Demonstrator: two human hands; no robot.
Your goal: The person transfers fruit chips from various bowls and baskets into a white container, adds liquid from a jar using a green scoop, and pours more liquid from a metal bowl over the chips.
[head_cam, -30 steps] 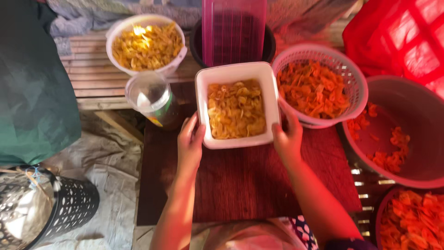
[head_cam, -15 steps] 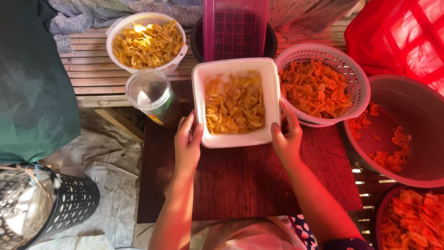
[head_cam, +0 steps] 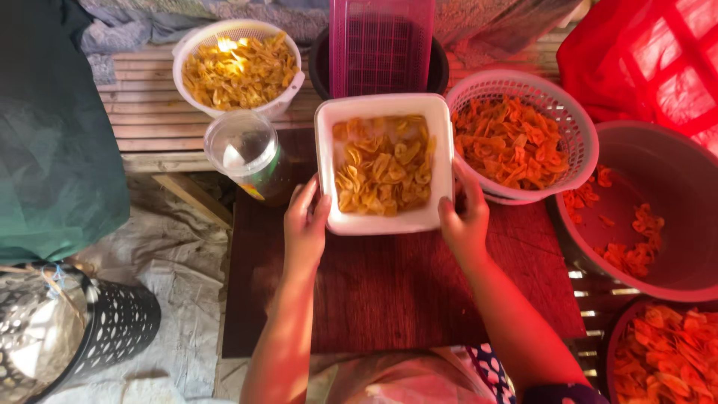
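My left hand (head_cam: 305, 224) and right hand (head_cam: 464, 218) clasp the white square container (head_cam: 329, 135) of yellow chips by its near corners, each grip closed on the rim. Over the last second the container has slid slightly toward the far side of the dark counter (head_cam: 389, 292) and sits squarer to me, tucked against the pink colander (head_cam: 576, 127) of orange chips on its right. The clear lidded jar (head_cam: 243, 146) stands just to its left, the white colander (head_cam: 187, 52) of yellow chips farther off. It seems I am positioning it, not lifting.
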